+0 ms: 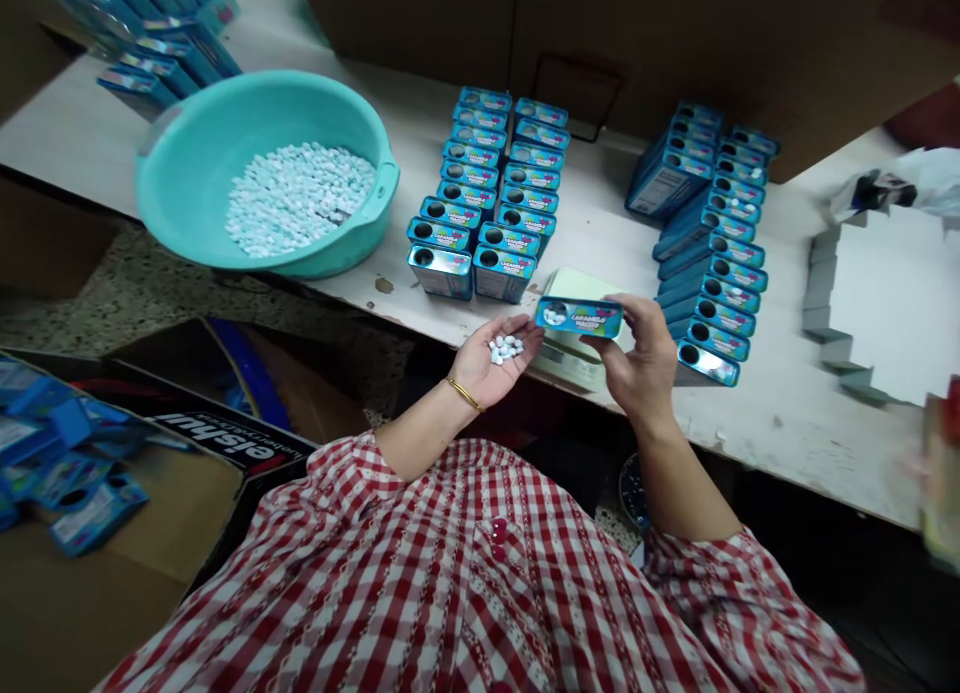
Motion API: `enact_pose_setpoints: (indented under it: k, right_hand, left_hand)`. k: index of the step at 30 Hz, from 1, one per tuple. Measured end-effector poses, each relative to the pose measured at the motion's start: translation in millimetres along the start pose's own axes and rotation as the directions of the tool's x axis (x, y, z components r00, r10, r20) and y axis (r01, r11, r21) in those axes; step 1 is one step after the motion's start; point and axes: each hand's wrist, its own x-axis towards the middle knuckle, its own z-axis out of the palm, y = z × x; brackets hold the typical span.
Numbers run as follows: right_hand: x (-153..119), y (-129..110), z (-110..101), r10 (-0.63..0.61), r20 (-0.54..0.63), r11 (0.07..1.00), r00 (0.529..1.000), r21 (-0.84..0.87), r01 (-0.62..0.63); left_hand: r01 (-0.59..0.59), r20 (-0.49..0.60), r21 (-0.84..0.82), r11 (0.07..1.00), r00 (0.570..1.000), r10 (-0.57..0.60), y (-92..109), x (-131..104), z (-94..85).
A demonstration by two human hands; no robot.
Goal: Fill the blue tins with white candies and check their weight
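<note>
Several small white candies (505, 349) lie in the cupped palm of my left hand (491, 363), which is turned up at the table's front edge. Between the thumb and fingers of my right hand (641, 363) is a blue tin (582, 318). White candies show in the round hole at its left end, close to my left fingertips. Behind and below the tin, a pale green scale (577, 285) is partly hidden. A turquoise basin (262, 103) on the left holds a heap of white candies (296, 198).
Two rows of blue tins (487, 198) stand behind my hands, with more tins (709, 233) to the right. White cartons (892, 293) lie at the far right. An open box of blue tins (150, 533) sits at lower left. Brown cardboard (637, 33) borders the table's back.
</note>
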Motion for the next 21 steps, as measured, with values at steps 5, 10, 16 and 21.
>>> enact_pose_setpoints:
  k: [5, 10, 16, 21]
  right_hand:
    - [-2, 35, 18, 0.273, -0.092, 0.915, 0.958, 0.333, -0.229]
    - [-4, 54, 23, 0.263, -0.147, 0.935, 0.954, 0.283, -0.214]
    - [-32, -13, 6, -0.104, -0.189, 0.972, 0.976, -0.226, 0.060]
    - [-77, -60, 31, -0.142, 0.503, 0.933, 0.852, -0.221, 0.286]
  left_hand:
    - [-0.011, -0.014, 0.027, 1.000, 1.000, 0.011, 3, -4, -4.1]
    - [0.003, -0.052, 0.061, 0.998, 0.999, 0.001, 4, -12, -12.8]
    - [0.097, -0.093, 0.123, 0.988, 0.992, -0.086, -11, -21, -41.3]
    - [0.228, -0.140, 0.147, 0.962, 0.968, -0.208, -29, -27, -62.5]
